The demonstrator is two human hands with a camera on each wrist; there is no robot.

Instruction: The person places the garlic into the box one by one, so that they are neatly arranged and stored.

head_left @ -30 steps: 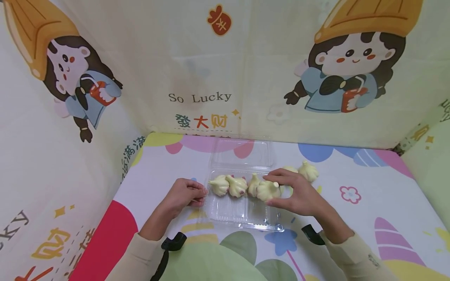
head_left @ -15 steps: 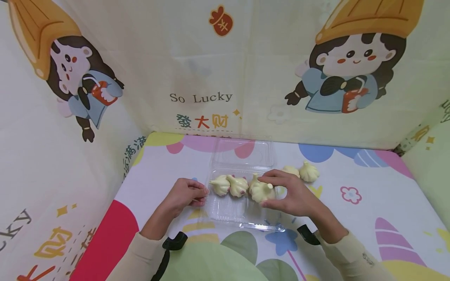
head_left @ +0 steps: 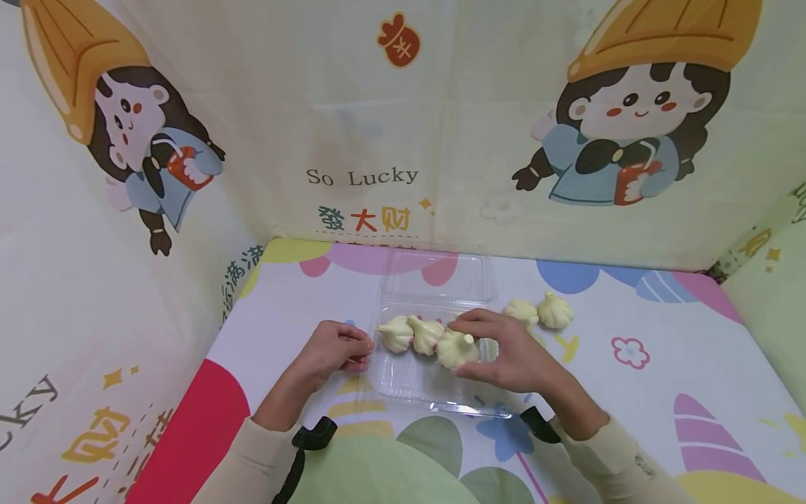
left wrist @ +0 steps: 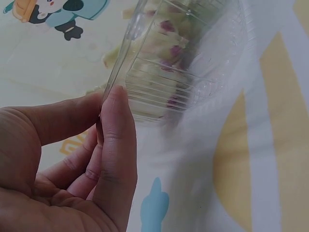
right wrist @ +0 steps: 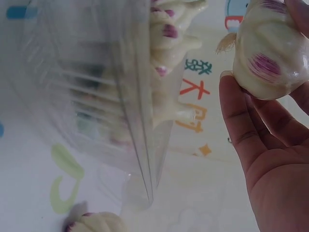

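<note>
Between thumb and index finger, my left hand (head_left: pixel 330 346) pinches the left rim of a clear plastic clamshell box (head_left: pixel 403 385); the left wrist view shows this rim (left wrist: pixel 118 72) up close. My right hand (head_left: pixel 516 353) grips a pale garlic bulb (head_left: pixel 455 350) above the box. Purple patches and a tuft of roots mark this bulb (right wrist: pixel 275 53) in the right wrist view. Inside the box, a garlic bulb (head_left: pixel 395 334) lies at the left beside a second garlic bulb (head_left: pixel 426 337). A third one is mostly hidden behind the held bulb and right hand.
The box's lid (head_left: pixel 434 276) lies folded back toward the rear wall. Right of the box, a loose garlic bulb (head_left: pixel 555 310) sits next to another garlic bulb (head_left: pixel 521 311) on the patterned tablecloth (head_left: pixel 604 392). Printed cloth walls (head_left: pixel 466 140) stand behind and at both sides.
My right hand has carried the garlic bulb leftward over the box, covering the third bulb more. The left hand keeps its pinch on the rim.
</note>
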